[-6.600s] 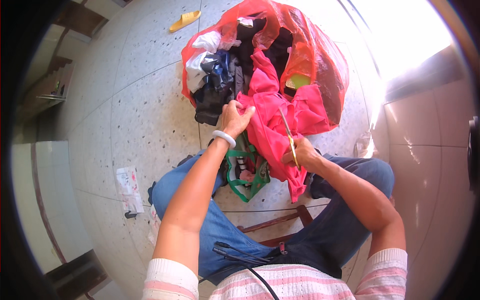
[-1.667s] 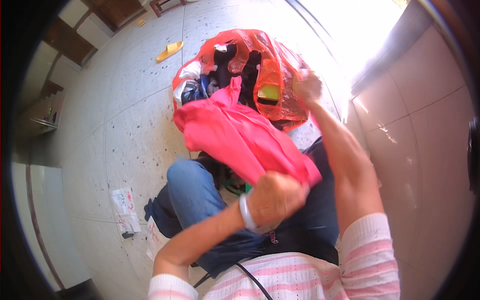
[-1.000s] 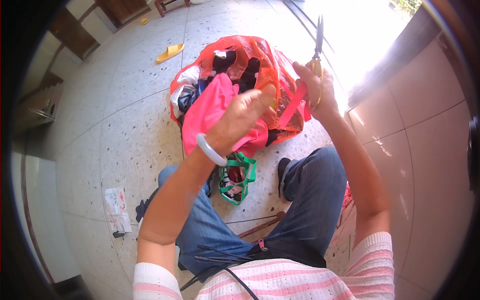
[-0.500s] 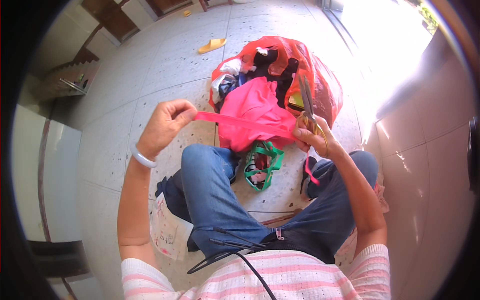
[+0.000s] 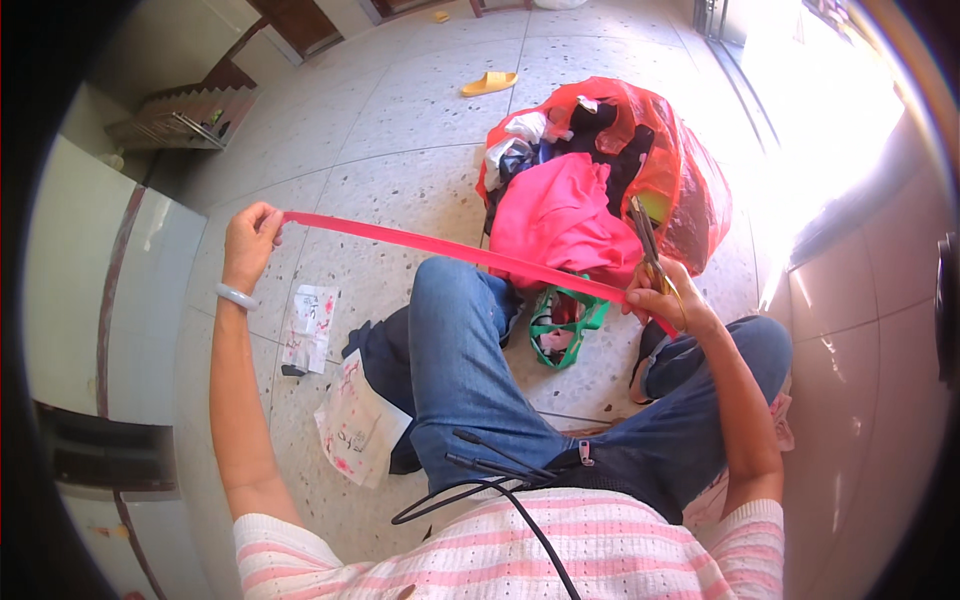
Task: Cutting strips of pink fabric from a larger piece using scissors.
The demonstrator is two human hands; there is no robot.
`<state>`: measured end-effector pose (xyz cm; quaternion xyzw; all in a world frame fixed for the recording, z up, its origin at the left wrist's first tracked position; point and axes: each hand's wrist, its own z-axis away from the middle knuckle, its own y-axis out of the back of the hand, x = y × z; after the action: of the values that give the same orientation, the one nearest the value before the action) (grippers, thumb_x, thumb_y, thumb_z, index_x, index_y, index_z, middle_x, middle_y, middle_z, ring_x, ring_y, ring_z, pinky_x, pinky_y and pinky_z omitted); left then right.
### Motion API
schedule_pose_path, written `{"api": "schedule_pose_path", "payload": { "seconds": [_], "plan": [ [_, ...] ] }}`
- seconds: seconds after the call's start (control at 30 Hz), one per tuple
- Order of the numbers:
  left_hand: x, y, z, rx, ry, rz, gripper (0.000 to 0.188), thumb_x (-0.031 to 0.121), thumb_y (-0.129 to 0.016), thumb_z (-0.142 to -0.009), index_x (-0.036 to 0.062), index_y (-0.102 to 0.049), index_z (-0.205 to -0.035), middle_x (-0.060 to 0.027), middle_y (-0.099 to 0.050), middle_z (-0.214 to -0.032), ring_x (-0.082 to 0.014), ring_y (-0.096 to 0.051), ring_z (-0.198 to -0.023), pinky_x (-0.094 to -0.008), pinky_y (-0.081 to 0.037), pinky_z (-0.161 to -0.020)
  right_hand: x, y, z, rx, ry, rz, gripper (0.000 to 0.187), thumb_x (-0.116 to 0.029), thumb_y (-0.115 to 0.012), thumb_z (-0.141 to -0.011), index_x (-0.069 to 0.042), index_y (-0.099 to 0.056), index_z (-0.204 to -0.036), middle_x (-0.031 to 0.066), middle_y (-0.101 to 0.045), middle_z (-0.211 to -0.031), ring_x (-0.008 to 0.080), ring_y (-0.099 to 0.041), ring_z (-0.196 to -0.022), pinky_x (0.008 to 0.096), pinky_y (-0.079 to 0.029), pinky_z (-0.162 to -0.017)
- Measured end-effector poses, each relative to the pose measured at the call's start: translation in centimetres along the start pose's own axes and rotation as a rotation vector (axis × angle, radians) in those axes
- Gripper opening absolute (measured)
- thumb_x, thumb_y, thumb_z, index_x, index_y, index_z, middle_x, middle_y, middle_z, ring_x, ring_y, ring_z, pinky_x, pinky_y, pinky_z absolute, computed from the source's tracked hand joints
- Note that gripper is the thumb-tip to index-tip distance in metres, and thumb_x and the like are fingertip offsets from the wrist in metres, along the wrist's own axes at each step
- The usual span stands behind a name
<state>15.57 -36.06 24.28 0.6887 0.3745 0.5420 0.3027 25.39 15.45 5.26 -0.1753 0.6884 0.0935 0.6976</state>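
A long pink fabric strip is stretched taut between my two hands, slanting down to the right. My left hand pinches its far left end, out over the floor. My right hand grips the strip's other end, and a short tail hangs below the fingers. That same hand also carries gold-handled scissors, blades pointing up and away; its fingers partly hide the handles. Beyond the strip, a heap of pink cloth spills from a red plastic bag of clothes. Under the strip stands a small green-trimmed bag with things inside.
A yellow slipper lies on the tiled floor. Left of my bent knees are dark cloth, a printed white sheet and a flowered packet. Black cables cross my lap. A wall rises at the right.
My left hand has moved out to the left, so a longer length of pink strip spans between my hands. The tail below my right hand is shorter. The view has shifted left.
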Motion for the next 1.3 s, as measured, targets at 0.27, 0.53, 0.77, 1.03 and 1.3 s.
{"api": "schedule_pose_path", "payload": {
  "seconds": [0.27, 0.53, 0.77, 1.03, 1.3],
  "plan": [
    [-3.3, -0.6, 0.1, 0.234, 0.050, -0.303, 0.022, 0.015, -0.059, -0.089, -0.0010, -0.058, -0.075, -0.0080, -0.058, -0.063, -0.0173, -0.056, -0.055, -0.0327, -0.045, -0.054, 0.4, 1.5, 1.2, 0.179, -0.069, 0.053, 0.027, -0.010, -0.066, -0.085, -0.008, -0.040, -0.078, 0.0108, -0.059, -0.066, 0.0137, -0.058, -0.053, 0.0254, -0.044, -0.047],
    [-9.2, 6.4, 3.9, 0.433, 0.086, -0.628, 0.027, 0.020, -0.060, -0.086, -0.0026, -0.056, -0.071, -0.0208, -0.058, -0.066, -0.0359, -0.055, -0.062, -0.0423, -0.043, -0.059, -1.4, -3.5, -2.3, 0.260, -0.097, 0.055, 0.026, -0.012, -0.064, -0.086, -0.010, -0.040, -0.075, 0.0010, -0.046, -0.049, 0.0078, -0.042, -0.038, 0.0223, -0.029, -0.035],
    [-4.7, 7.8, 19.5, 0.075, 0.121, 0.118, 0.015, 0.013, -0.059, -0.086, 0.0033, -0.061, -0.074, -0.0084, -0.059, -0.116, -0.0134, -0.053, -0.089, -0.0299, -0.041, -0.081, -6.5, -20.2, -9.6, -0.307, -0.068, 0.150, 0.024, -0.013, -0.061, -0.087, -0.008, -0.040, -0.076, 0.0025, -0.052, -0.055, 0.0068, -0.046, -0.047, 0.0216, -0.033, -0.041],
    [-4.2, -2.0, 30.1, -0.180, 0.499, 1.159, 0.020, 0.022, -0.052, -0.097, 0.0040, -0.055, -0.088, -0.0081, -0.062, -0.102, -0.0091, -0.057, -0.081, -0.0227, -0.044, -0.069, -3.0, -39.1, -9.7, -0.969, -0.316, -0.011, 0.018, -0.014, -0.058, -0.087, -0.001, -0.046, -0.084, 0.0080, -0.061, -0.065, 0.0090, -0.055, -0.053, 0.0246, -0.041, -0.045],
    [-15.3, -6.7, 46.4, -0.114, 1.004, 1.433, 0.022, 0.022, -0.054, -0.097, 0.0070, -0.050, -0.082, 0.0009, -0.050, -0.064, -0.0036, -0.035, -0.045, -0.0204, -0.022, -0.037, 1.8, -42.2, -10.1, -0.960, -0.523, 0.115, 0.021, -0.014, -0.061, -0.088, -0.002, -0.046, -0.079, 0.0167, -0.067, -0.082, 0.0112, -0.056, -0.050, 0.0241, -0.046, -0.045]
  ]
}}
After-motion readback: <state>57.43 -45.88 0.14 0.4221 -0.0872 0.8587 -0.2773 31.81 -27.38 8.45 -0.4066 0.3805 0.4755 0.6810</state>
